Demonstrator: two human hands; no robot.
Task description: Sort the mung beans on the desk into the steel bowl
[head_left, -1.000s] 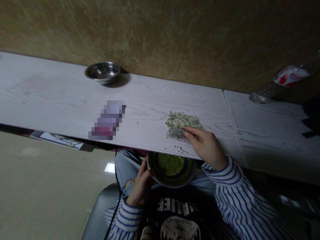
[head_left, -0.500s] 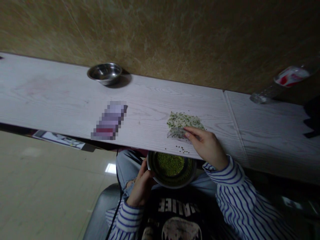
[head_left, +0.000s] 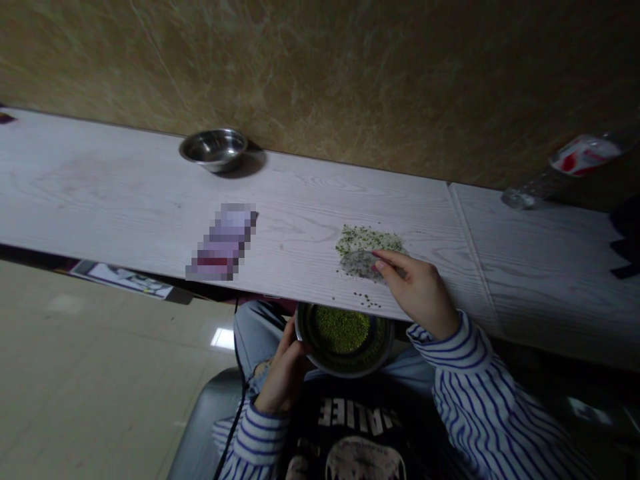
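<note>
My left hand [head_left: 284, 373] is wrapped round the left rim of a metal bowl [head_left: 350, 370] held below the table edge above my lap. Green mung beans [head_left: 344, 329] lie inside it. On the table, my right hand [head_left: 423, 287] pinches the right end of a thin, grey, oval mesh-like piece [head_left: 359, 264] between thumb and fingers. It lies tilted against the near side of a spread patch of small green beans and whitish grains [head_left: 367, 237]. A few loose beans [head_left: 367, 299] are scattered between that piece and the table edge.
A second metal bowl [head_left: 214, 152] stands by the wall at the back left. A blurred-out phone-like rectangle [head_left: 224, 241] lies left of the patch. A clear plastic bottle with a red-and-white label [head_left: 583, 155] lies at the right, near a dark object [head_left: 627, 233].
In my right hand the grey oval piece has tipped, so more of its flat face shows. My left hand and the bowl of mung beans stay in place; the view shifts slightly.
</note>
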